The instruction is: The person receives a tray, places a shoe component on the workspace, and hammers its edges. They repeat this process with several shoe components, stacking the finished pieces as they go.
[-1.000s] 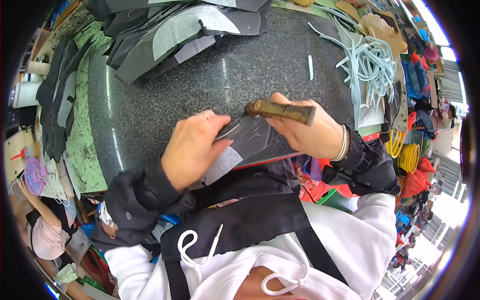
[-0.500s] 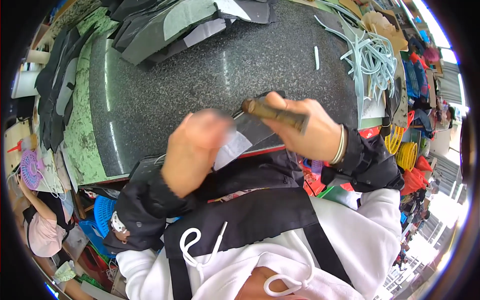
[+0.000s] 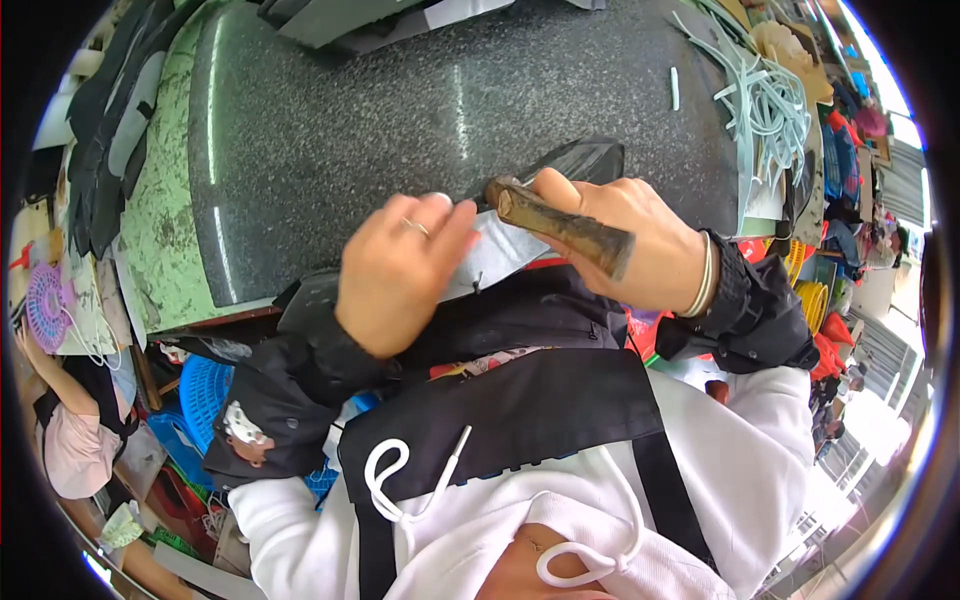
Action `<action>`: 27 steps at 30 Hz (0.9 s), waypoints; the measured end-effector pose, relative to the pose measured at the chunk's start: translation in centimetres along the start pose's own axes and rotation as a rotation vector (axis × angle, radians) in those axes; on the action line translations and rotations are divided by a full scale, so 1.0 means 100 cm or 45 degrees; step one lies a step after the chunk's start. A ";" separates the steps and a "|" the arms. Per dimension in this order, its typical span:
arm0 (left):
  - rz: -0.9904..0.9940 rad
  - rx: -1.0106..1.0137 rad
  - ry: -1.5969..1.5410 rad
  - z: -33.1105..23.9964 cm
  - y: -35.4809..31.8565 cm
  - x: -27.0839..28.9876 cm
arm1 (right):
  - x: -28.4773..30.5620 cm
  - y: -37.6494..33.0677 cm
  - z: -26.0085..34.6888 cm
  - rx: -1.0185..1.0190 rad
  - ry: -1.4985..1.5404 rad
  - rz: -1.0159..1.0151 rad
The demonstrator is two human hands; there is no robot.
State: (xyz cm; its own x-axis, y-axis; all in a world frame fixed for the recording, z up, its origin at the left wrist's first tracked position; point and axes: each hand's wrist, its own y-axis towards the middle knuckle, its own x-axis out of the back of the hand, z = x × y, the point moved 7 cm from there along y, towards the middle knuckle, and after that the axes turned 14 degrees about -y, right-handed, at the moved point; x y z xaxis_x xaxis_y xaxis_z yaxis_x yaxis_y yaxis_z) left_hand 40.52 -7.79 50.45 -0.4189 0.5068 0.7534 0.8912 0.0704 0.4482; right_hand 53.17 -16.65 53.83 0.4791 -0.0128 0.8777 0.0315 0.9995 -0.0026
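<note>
My right hand is closed around a hammer with a worn, brown head, round at one end and flared at the other. Its handle is mostly hidden by my fingers. My left hand, a ring on one finger, bends its fingers over the edge of a light grey flexible piece at the near edge of the dark speckled stone slab. The thumb cannot be made out. Beyond the hammer a black part sticks out over the slab; whether it joins the grey piece is hidden.
Black and grey cut pieces lie at the slab's far edge, and more on the left. Tangled pale blue strips cover the far right corner, a short strip nearby. A blue basket stands below left; another person is beyond.
The slab and everything on it sit higher in the picture. My left hand has turned, its ring now showing. More of the black part and the grey piece is visible around the hammer.
</note>
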 end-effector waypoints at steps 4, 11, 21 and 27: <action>0.038 0.250 -0.409 0.023 -0.013 0.012 | -0.009 0.004 0.004 -0.050 -0.249 0.157; 0.113 0.303 -0.371 0.036 -0.032 0.033 | -0.021 0.025 0.024 -0.030 -0.256 0.344; 0.205 0.140 -0.353 0.046 -0.050 0.052 | -0.025 0.052 0.053 0.115 -0.158 0.171; 0.172 0.053 -0.504 0.052 -0.049 0.041 | -0.032 0.057 0.064 0.123 -0.116 0.250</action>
State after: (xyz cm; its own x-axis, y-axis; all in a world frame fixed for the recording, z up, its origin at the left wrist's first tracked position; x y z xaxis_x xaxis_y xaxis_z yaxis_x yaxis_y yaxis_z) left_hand 35.35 -1.58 48.89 -0.2060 0.8043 0.5574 0.9432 0.0115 0.3320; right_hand 46.24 -10.72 54.09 0.3861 0.1801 0.9047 -0.1407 0.9808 -0.1352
